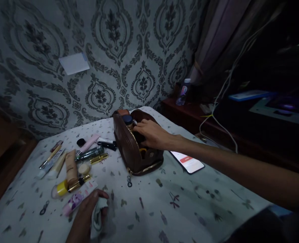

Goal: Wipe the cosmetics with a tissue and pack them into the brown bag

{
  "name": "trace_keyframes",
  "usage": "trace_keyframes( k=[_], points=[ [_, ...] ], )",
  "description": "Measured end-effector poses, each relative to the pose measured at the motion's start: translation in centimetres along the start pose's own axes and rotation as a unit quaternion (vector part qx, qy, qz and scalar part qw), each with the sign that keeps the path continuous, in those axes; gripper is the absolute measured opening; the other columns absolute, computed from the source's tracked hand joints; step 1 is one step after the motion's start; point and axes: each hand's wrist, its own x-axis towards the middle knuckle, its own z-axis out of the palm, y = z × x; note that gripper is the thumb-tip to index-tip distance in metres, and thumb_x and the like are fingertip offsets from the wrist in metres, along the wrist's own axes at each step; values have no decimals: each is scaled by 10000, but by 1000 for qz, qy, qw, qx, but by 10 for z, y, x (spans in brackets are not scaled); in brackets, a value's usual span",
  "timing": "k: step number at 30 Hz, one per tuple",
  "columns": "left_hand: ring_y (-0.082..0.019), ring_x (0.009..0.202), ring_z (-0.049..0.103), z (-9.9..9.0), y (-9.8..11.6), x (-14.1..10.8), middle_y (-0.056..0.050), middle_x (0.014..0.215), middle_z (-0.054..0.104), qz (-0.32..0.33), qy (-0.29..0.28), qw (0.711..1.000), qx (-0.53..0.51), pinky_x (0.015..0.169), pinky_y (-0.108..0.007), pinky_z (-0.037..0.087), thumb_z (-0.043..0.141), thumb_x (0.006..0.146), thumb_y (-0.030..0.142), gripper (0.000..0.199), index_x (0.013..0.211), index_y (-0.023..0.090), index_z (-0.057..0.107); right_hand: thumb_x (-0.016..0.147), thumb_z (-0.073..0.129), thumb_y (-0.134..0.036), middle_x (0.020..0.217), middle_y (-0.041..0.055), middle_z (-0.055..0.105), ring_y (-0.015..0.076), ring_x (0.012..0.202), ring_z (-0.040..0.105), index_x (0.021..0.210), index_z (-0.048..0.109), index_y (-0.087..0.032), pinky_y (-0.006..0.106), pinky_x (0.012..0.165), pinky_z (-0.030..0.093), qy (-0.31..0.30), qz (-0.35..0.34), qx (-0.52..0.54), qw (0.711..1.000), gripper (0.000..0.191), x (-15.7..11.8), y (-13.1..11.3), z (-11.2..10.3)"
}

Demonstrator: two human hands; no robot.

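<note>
A brown zip-up makeup bag (124,143) stands unzipped on the patterned sheet. My right hand (153,134) reaches into its opening from the right with curled fingers; the fingertips are partly hidden, so whatever they grip does not show. A dark-capped jar (127,119) sits inside, just left of those fingers. At the front, my left hand (87,212) is closed round a crumpled pale cloth (96,216). Beside it lies a pink-and-white tube (75,201) with a purple print. A beige tube (71,167) and a yellow-capped bottle (60,189) are just beyond.
More cosmetics, including a green tube (90,153), a gold tube (98,158) and a pink tube (90,143), lie left of the bag. A lit phone (188,162) rests under my right forearm. A bottle (183,92) stands on the side table (171,105), near hanging white cables (223,89).
</note>
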Motion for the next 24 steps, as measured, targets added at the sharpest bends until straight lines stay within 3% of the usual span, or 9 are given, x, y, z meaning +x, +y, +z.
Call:
trace_keyframes(
  k=[4,12,15,19,24],
  points=[
    [-124,426,539,0,0,0,23,493,584,-3,-14,1000,-10,415,-185,396,692,606,755,576,769,206,633,754,738,-217,1087,150,668,330,1059,544,1032,689,-116,400,827,409,-64,20,-88,994,301,4,-1,-1],
    [-126,374,499,0,-2,0,15,476,582,-7,-34,999,3,378,-199,351,642,636,784,594,769,205,634,787,726,-261,1070,155,690,323,1045,581,990,720,-119,407,842,429,-118,9,-103,988,248,8,1,-4],
    [-112,406,505,-1,-1,0,19,497,579,-5,-24,1000,1,376,-173,325,665,598,795,624,765,194,635,796,727,-282,1030,151,698,298,1011,605,1007,719,-115,375,828,447,-100,4,-81,992,269,7,5,-11],
    [-106,422,507,-1,0,-2,19,506,574,-13,-21,1000,-14,376,-158,323,689,578,790,635,777,188,642,860,651,-247,1031,110,700,245,990,621,1064,714,-156,340,850,454,-10,-5,-24,1000,232,1,15,-23],
    [-107,434,524,-3,-9,3,18,518,557,-9,-42,997,-58,381,-160,353,709,595,753,607,763,173,648,848,653,-237,1103,88,697,258,1060,597,917,761,-199,386,912,448,5,-108,4,994,134,-14,25,-19]
  ],
)
